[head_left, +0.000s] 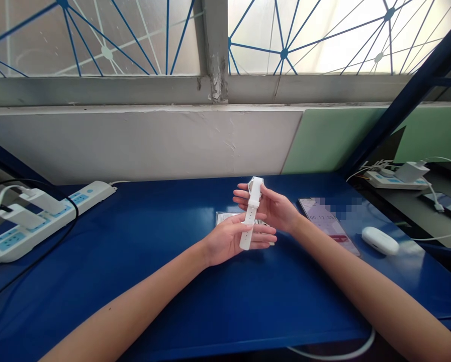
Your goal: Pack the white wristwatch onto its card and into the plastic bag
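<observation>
A white watch strap (251,213) with a row of small holes is held up between my two hands, long and slightly tilted. My left hand (224,240) pinches its lower end, thumb across the front and the other fingers stretched behind it. At the upper, looped end, my right hand (280,207) grips the strap between thumb and fingers. Partly hidden behind my left hand, a flat item in clear wrapping (222,217) lies on the blue table (165,221); its kind cannot be made out.
A phone (329,223) showing a timer lies beside my right forearm, with a white earbud case (379,240) to its right. At the left, a white power strip (59,216) carries plugged-in adapters and a black cable (76,213). A wall and windows rise behind the table.
</observation>
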A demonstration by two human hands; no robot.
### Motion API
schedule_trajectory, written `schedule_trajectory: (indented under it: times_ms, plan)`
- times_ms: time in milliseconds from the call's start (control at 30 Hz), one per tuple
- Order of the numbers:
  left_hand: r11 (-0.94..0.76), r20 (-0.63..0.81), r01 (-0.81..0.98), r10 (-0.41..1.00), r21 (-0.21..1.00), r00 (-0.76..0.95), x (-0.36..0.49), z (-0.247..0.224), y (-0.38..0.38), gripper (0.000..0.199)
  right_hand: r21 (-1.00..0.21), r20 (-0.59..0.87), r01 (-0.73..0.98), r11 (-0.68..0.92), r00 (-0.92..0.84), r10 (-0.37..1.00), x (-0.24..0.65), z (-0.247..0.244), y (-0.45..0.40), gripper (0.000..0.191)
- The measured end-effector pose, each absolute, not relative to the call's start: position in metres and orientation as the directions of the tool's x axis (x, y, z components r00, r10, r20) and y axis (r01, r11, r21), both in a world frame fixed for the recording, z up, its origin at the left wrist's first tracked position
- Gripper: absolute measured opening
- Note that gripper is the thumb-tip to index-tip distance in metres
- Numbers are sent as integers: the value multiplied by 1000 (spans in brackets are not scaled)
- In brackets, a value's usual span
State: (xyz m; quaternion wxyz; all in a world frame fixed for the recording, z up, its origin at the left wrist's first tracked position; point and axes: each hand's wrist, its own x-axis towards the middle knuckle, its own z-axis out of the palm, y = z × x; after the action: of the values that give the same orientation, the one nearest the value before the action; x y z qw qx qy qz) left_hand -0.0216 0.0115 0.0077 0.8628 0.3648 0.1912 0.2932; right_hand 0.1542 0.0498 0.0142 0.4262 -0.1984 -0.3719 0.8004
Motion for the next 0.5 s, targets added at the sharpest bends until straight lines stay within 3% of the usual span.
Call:
schedule_trajectory:
  times_ms: [333, 500]
  plan:
    - [582, -142, -327, 617, 744, 774, -19, 4, 11, 29, -772, -36, -501, -392, -581, 813, 154, 15, 48, 41]
    - [592, -144, -344, 624, 729, 768, -19, 5, 11, 28, -765, 9, -511, -392, -617, 787, 154, 22, 46, 53]
